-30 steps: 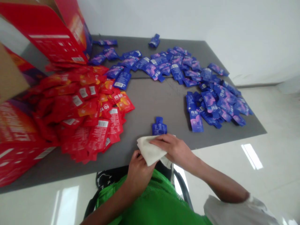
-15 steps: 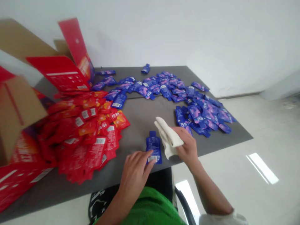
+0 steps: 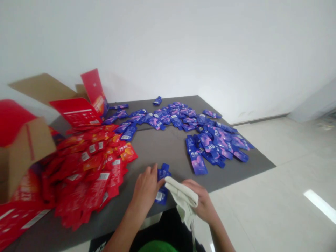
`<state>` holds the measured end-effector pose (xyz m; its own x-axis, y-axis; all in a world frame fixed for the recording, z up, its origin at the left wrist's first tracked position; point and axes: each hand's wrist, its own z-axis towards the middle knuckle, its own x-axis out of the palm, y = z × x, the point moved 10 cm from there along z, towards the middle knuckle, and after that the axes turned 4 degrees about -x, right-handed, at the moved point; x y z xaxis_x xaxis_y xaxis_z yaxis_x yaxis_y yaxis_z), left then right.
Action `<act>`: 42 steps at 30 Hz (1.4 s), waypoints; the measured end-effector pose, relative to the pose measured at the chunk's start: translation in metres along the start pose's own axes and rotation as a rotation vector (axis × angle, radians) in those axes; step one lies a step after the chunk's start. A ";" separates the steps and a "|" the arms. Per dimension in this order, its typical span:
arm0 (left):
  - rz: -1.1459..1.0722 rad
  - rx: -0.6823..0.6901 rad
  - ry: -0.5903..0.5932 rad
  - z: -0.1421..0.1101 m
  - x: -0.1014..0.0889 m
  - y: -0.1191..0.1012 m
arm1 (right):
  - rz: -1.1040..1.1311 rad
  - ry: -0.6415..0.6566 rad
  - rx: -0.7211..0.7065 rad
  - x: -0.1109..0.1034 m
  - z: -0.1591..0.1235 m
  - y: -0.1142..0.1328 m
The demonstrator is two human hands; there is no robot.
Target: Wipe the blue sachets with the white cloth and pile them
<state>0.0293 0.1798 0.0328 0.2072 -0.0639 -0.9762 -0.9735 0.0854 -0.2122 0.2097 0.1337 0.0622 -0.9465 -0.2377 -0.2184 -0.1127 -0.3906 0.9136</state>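
Folded cream cloth (image 3: 181, 196), held in right hand (image 3: 202, 201); flat blue spouted pouch (image 3: 163, 192), near grey tabletop (image 3: 154, 148) front edge, left hand (image 3: 146, 184) touching, thumb parted.

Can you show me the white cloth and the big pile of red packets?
Folded off-white cloth (image 3: 181, 196): head view, on its folded upper part.
Heap of flat red packets (image 3: 90, 169): head view, near the heap's middle.
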 end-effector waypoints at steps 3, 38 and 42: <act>-0.199 -0.013 0.102 0.008 0.009 0.006 | 0.067 0.094 0.004 0.003 0.000 -0.001; -0.025 0.785 -0.179 0.044 -0.010 -0.164 | 0.367 0.293 -0.039 0.006 -0.005 -0.007; -0.060 0.736 -0.105 0.038 -0.014 -0.159 | 0.369 0.296 -0.056 0.006 -0.004 -0.003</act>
<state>0.1846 0.2047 0.0783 0.3020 0.0027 -0.9533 -0.6513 0.7308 -0.2043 0.2059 0.1299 0.0565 -0.7923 -0.6098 0.0209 0.2387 -0.2783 0.9304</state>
